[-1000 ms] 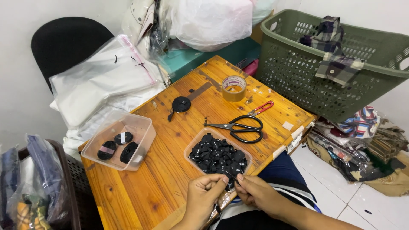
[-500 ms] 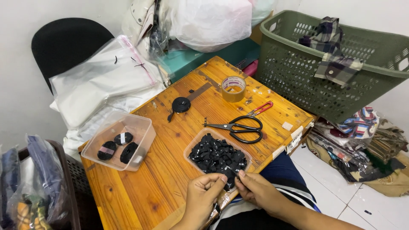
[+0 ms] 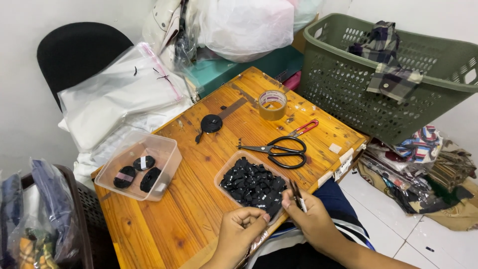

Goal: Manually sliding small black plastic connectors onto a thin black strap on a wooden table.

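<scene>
Head view only. Right hand (image 3: 308,219) is off the table's front edge, just past the near corner of the clear tub (image 3: 225,175) of small black pieces (image 3: 254,187). Its fingers are pinched shut on a thin dark strip (image 3: 298,195), held upright by its lower end, with the pale tip near the fingertips.

The strip looks light, flat and probably flexible. I'd judge it easy to bend or drop, so pinch the flat faces close to the end being worked.

Left hand (image 3: 241,226) is at the front edge, touching the tub's near wall. Fingers are curled in and the thumb is tucked; I can't tell whether it holds anything.

Further back on the table (image 3: 174,224): black scissors (image 3: 279,148) with red-tipped snips (image 3: 302,128) just behind, and a tape roll (image 3: 272,104) near the far edge. A second clear tub (image 3: 167,149) sits at the left edge.
</scene>
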